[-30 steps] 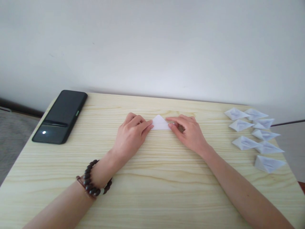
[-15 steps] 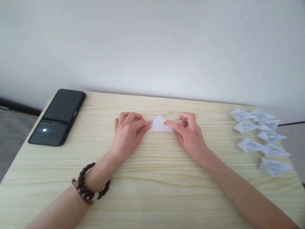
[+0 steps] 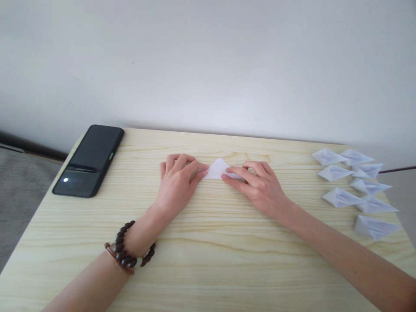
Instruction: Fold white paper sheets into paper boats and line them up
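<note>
A small piece of folded white paper lies near the middle of the wooden table, its peak pointing toward the wall. My left hand pinches its left corner between thumb and fingers. At the paper's right side, my right hand grips it, with the thumb at the lower edge and the index finger on top. The fingers cover both ends of the paper. A dark beaded bracelet circles my left wrist.
A black phone lies at the left of the table. Several folded white paper pieces sit in loose rows along the right edge. A pale wall rises behind the table.
My right thumb has come to the paper's lower edge, and the right index finger has slid slightly to the right. My left hand keeps its pinch. The view has shifted slightly.
</note>
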A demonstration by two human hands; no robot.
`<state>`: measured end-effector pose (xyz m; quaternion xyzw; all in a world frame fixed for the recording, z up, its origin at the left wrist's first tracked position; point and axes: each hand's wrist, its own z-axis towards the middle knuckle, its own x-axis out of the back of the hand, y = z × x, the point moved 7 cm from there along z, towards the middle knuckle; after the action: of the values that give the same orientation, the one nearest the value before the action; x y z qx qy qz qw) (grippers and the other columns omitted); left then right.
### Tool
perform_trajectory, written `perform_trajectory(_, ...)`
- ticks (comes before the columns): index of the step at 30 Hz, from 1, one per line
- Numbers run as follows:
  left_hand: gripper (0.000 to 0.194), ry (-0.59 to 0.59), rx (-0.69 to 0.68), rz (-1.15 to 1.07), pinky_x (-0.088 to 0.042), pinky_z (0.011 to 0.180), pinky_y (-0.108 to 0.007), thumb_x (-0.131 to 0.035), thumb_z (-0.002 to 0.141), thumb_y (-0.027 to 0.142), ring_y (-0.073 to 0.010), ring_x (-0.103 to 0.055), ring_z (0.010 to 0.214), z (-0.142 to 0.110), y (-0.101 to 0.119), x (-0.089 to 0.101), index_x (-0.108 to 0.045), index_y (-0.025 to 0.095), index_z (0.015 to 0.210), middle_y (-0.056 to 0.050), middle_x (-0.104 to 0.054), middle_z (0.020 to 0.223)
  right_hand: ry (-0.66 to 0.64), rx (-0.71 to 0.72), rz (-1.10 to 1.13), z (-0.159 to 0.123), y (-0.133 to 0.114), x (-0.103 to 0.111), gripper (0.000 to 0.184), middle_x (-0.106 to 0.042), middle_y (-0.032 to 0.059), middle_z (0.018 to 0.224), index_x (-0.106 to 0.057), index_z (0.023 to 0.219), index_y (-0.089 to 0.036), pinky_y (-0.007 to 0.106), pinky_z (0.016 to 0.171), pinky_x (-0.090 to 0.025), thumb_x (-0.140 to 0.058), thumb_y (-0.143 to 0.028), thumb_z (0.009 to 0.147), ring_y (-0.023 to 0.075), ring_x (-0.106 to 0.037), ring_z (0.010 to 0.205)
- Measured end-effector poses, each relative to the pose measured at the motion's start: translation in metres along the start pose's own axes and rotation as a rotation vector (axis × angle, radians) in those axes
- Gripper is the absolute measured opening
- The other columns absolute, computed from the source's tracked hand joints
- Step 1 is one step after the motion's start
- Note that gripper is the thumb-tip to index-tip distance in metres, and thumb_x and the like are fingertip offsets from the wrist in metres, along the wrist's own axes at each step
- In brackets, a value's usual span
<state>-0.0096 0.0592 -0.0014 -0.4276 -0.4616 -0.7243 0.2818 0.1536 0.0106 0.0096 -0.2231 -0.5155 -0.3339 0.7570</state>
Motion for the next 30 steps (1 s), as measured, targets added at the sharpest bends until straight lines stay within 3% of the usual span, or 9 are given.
perform_trajectory(8,0.020,0.024,-0.056,0.011,-0.038,0.083,-0.044,-0.054,0.091,0.032,-0.0270,-0.048,0.101,0.000,0.002,0.000,-0.069,0.028,0.104,-0.006,-0.063,0.100,0.086,-0.139,0.058,-0.021,0.009,0.003,0.039,-0.068,0.0018,0.118,-0.068,0.109,-0.019,0.036,0.080,-0.046,-0.047,0.002,0.084,0.0221,-0.053,0.098)
perform_trajectory(15,0.039,0.059,-0.513,0.044,-0.044,0.079,-0.036,-0.046,0.087,0.003,-0.0207,-0.053,0.096,-0.009,0.030,-0.003,-0.066,0.026,0.111,-0.004,-0.067,0.107,0.161,-0.240,0.141,-0.007,0.006,0.004,0.018,-0.071,0.0052,0.104,-0.070,0.092,-0.017,0.037,0.081,-0.049,-0.057,-0.010,0.081,0.0221,-0.057,0.094)
perform_trajectory(21,0.020,0.079,-0.467,0.029,-0.048,0.079,-0.035,-0.058,0.088,0.025,-0.0210,-0.057,0.094,-0.004,0.033,0.000,-0.069,0.020,0.104,-0.006,-0.067,0.100,0.138,-0.268,0.250,-0.003,0.012,-0.001,0.014,-0.069,0.0055,0.104,-0.068,0.096,-0.018,0.037,0.084,-0.049,-0.057,-0.019,0.086,0.0205,-0.057,0.093)
perform_trajectory(25,0.018,0.109,-0.502,-0.006,-0.050,0.074,-0.030,-0.055,0.090,0.020,-0.0172,-0.057,0.083,-0.002,0.035,0.000,-0.068,0.017,0.101,-0.006,-0.066,0.088,0.106,-0.290,0.285,-0.003,0.015,-0.005,0.022,-0.066,0.0070,0.106,-0.066,0.107,-0.019,0.038,0.085,-0.049,-0.057,-0.026,0.089,0.0209,-0.055,0.094)
perform_trajectory(30,0.015,0.153,-0.520,0.080,-0.049,0.070,-0.028,-0.053,0.090,0.014,-0.0162,-0.057,0.078,-0.004,0.035,0.002,-0.067,0.016,0.095,-0.005,-0.065,0.083,0.118,-0.315,0.303,0.005,0.017,-0.007,0.018,-0.064,0.0068,0.102,-0.070,0.101,-0.021,0.036,0.082,-0.049,-0.056,-0.024,0.090,0.0192,-0.054,0.088)
